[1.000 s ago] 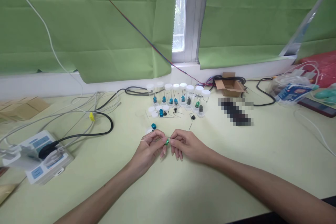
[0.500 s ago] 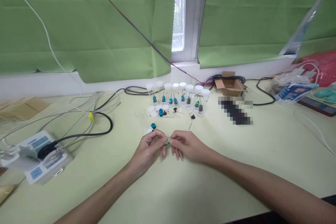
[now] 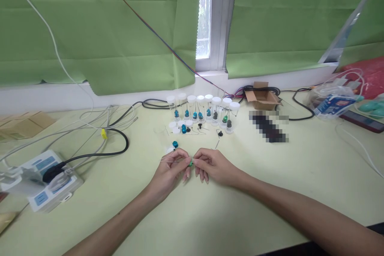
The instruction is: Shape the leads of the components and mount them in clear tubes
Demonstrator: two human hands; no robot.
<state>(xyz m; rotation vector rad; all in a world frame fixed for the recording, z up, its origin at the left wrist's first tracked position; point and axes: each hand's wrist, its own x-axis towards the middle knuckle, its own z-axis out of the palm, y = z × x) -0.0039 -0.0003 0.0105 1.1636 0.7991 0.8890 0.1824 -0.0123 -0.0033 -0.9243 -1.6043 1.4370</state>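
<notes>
A small shiny green piece (image 3: 190, 164) sits pinched between thumb and fingers of my left hand (image 3: 174, 168), with thin wires (image 3: 166, 160) sticking out to the left. My right hand (image 3: 211, 165) meets it from the other side, thumb and forefinger closed at the piece's edge; what exactly they grip is hidden. Just beyond my hands lie a blue metallic piece (image 3: 175, 144), a small black part (image 3: 220, 133) and a bent wire (image 3: 217, 143). Clear tubes with white caps (image 3: 209, 98) stand in a row behind, holding blue, green and dark pieces.
A white power strip (image 3: 54, 180) with black and white plugs lies at the left, among loose cables (image 3: 120, 128). Folded cardboard (image 3: 27, 124) is at the far left. A small open box (image 3: 262, 98) stands by the wall; a plastic bag (image 3: 333, 98) and a phone (image 3: 364, 121) lie right.
Hardly anything differs. Both hands stay pinched together at the green piece, with only a slight shift of the view.
</notes>
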